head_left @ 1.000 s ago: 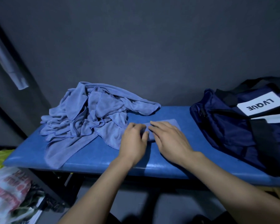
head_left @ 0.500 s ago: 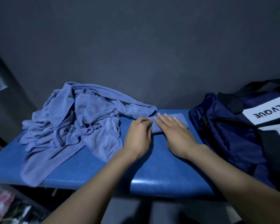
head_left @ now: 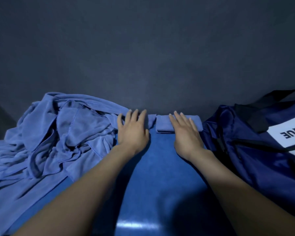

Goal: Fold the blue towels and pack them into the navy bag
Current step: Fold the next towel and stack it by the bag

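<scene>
Blue folded towel (head_left: 165, 125) lies just left of the navy bag (head_left: 245, 142); right hand (head_left: 187, 133) flat on it, left hand (head_left: 132, 132) flat beside, fingers straight

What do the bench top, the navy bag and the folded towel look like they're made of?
Bench top: likely vinyl or faux-leather padding; smooth, with a glossy light streak.
Navy bag: probably nylon or polyester; thin, wrinkled, faintly shiny.
Folded towel: soft matte cloth, maybe microfibre or terry; no shine, rounded edges.
</scene>
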